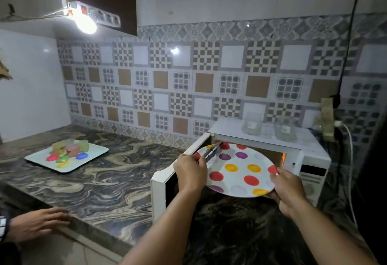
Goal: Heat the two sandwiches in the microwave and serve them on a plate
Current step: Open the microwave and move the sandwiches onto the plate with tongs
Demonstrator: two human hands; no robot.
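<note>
Tongs (211, 153) in my left grip (191, 170), spotted plate (238, 170) clasped in my right grip (288, 187) — held level at the open microwave (310, 155) mouth, ready to receive sandwiches.

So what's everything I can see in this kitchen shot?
Microwave: one, white, door open, on counter at right.
Polka-dot plate: one, white with coloured dots, held before the microwave opening.
Tongs: one pair, metal, over the plate's left edge.
Tray: one, pale, counter left, holding colourful items.
Glass containers: a few, clear, atop the microwave.
Lamp: one, lit, upper left.
Another person's hand: counter edge, lower left.
Left hand: holds tongs.
Right hand: grips plate.
</note>
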